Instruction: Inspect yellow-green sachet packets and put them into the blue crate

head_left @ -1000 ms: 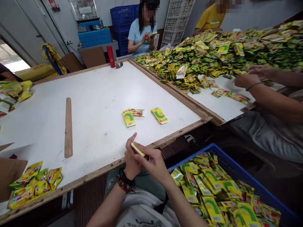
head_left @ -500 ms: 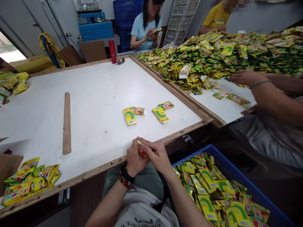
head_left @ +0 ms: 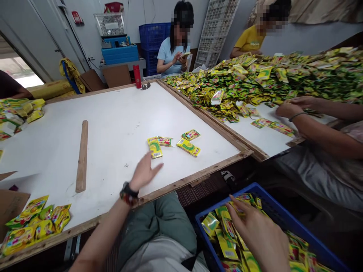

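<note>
My left hand (head_left: 144, 170) reaches over the white table, its fingers stretched out and thumb spread. Its fingertips come right up to a small yellow-green carton (head_left: 155, 148); whether they touch it I cannot tell. Partly beneath that carton lies a printed packet (head_left: 166, 141). To the right, a second yellow carton (head_left: 189, 147) lies beside another printed packet (head_left: 191, 134). Over the blue crate (head_left: 199, 218), full of similar small cartons (head_left: 227, 245), hovers my right hand (head_left: 259, 230). Its fingers are extended and apart, with nothing seen in them.
Wooden strips (head_left: 195, 180) edge the table, and a loose wooden bar (head_left: 82, 156) lies on it. Shiny yellow bags (head_left: 36, 223) sit at the near left. Across the divider rises a large heap of packets (head_left: 255, 81), where a co-worker's hands (head_left: 295, 107) work. A red bottle (head_left: 137, 76) stands at the back.
My hands have parted. The small carton they held together is gone from them. My left hand moved forward onto the table, my right over the crate. The right-hand carton on the table has turned slightly.
</note>
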### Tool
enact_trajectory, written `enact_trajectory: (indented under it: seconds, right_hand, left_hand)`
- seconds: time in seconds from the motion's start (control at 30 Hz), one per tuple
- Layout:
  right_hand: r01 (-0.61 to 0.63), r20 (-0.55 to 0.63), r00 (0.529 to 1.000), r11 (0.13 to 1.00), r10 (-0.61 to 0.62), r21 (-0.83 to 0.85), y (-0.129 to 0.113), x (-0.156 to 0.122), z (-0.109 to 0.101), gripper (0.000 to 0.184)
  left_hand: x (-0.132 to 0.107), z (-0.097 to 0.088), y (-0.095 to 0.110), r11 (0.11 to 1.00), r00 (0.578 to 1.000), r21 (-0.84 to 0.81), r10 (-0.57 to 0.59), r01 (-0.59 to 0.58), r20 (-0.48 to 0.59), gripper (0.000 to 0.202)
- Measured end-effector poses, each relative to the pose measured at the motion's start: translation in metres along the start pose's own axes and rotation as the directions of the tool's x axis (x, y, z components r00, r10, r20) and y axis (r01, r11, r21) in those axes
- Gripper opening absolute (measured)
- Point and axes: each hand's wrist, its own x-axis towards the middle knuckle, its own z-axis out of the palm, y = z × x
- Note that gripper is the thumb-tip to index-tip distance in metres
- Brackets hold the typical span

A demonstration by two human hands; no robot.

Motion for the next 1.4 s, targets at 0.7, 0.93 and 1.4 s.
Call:
enact_trajectory:
  seconds: [0.7, 0.93, 1.4]
  right_hand:
    - [-0.329, 0.324, 0.937, -0.021, -0.131, 0.944, -0.152, 0.022, 0.061, 0.050]
    - [-0.432, 0.423, 0.892, -0.022, -0.161, 0.902, -0.151, 0.028, 0.057, 0.049]
    - [0.178, -0.120, 0.982, 0.521, -0.143, 0.835, -0.145, 0.008, 0.060, 0.031]
  left_hand:
    - [-0.075, 0.077, 0.021, 0.936, 0.879, -0.163, 0.221, -0.313, -0.422, 0.062]
    - [-0.067, 0.083, 0.011, 0.907, 0.733, -0.063, 0.295, -0.417, -0.613, 0.042]
    - [-0.069, 0.076, 0.012, 0.897, 0.852, -0.190, 0.286, -0.399, -0.438, 0.052]
